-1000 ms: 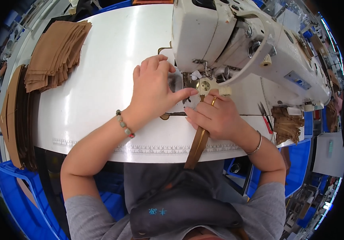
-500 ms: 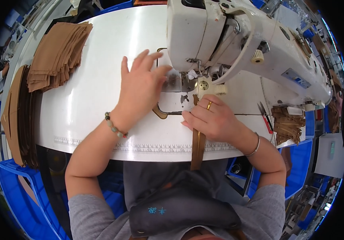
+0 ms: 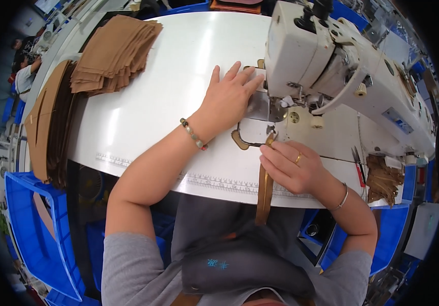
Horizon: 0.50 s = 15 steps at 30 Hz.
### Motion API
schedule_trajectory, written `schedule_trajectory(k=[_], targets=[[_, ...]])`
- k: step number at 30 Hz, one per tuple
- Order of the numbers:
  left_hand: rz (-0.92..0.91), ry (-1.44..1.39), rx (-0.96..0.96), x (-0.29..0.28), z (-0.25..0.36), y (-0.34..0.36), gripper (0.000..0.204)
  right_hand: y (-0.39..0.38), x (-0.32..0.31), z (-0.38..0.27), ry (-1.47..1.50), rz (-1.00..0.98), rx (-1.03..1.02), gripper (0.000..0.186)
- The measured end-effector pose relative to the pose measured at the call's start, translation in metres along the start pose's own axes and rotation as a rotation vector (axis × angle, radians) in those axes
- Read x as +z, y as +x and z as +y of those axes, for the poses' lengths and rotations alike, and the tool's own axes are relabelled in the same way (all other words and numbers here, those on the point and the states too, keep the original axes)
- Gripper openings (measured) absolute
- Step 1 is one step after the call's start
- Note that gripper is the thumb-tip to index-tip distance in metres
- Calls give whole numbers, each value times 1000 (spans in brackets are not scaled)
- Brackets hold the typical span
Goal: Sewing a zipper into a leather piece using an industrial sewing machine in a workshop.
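Observation:
A narrow brown zipper strip with gold-coloured teeth lies across the table's front edge, its lower end hanging over it. My right hand pinches this strip near its upper end, which pokes out past the fingertips in front of the sewing machine. Fingers spread, my left hand rests on the white table beside the metal needle plate and holds nothing. The machine's presser foot area sits just right of that hand, and no fabric shows beneath it.
Stacked brown fabric pieces lie at the far left, with more brown panels draped over the left edge. Red-handled scissors and a pile of brown zippers are on the right. A blue crate stands lower left.
The view has turned, so the table appears shifted rightward. My left hand has flattened with its fingers spread. My right hand has drawn slightly back from the machine, and the strip's upper end now shows.

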<state>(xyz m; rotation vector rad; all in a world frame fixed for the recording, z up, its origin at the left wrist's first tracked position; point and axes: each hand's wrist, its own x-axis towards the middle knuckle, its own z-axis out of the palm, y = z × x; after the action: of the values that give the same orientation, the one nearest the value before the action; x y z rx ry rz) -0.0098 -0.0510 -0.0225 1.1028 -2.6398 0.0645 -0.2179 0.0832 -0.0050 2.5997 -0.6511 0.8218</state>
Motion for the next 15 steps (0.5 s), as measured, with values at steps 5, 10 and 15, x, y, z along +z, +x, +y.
schedule_trajectory(k=[5,10,15], targets=[[241,121,-131,-30,-68,-10,26,-1,1,-2,-32,35,-30,14],[319,497,-353,-99,-177,-35,22,-3,5,-2,-11,9,10,15],[158,699,-581,-107,-223,-55,15,-3,5,0,1,35,-17,17]])
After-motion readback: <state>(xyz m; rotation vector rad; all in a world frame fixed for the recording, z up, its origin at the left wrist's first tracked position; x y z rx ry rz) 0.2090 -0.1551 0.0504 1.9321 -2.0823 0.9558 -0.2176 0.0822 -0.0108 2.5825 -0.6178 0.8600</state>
